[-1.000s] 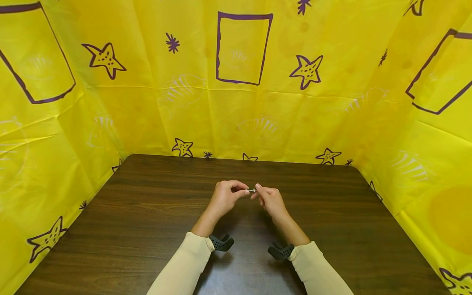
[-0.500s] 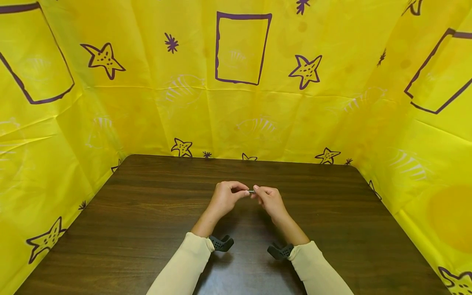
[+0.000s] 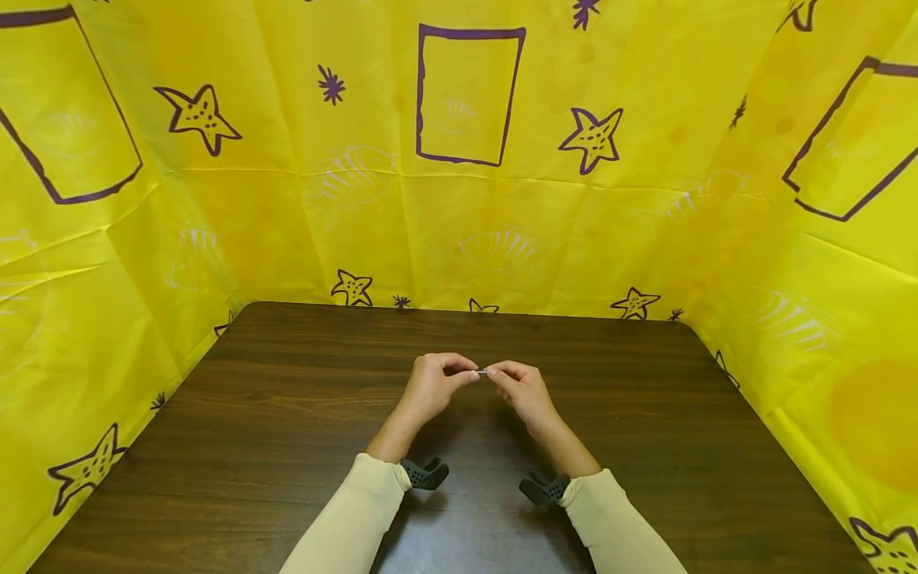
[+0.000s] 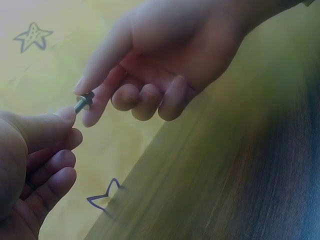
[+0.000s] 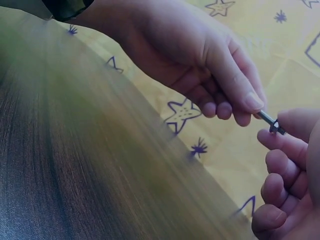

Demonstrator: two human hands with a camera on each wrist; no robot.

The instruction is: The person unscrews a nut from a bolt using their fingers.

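Note:
A small metal bolt (image 5: 264,118) is held level between the two hands, above the table. My left hand (image 3: 433,386) pinches its shaft between thumb and forefinger; the end in those fingertips is hidden. Near the other end sits a nut (image 5: 274,126) with a thin, washer-like rim, and a short stub shows beyond it. My right hand (image 3: 526,394) has thumb and forefinger on either side of this nut. In the left wrist view, threads show on the bolt (image 4: 80,105) between the left thumb and the nut (image 4: 88,98). The other right fingers curl loosely.
A dark wood-grain table (image 3: 287,446) lies under both hands. Yellow cloth (image 3: 287,231) with purple starfish drawings hangs around its back and sides. Dark bands (image 3: 427,474) sit at the wrists, below cream sleeves.
Both hands shift slightly left. The right thumb and forefinger draw nearer the left fingertips, so less of the bolt shows between the hands in the head view.

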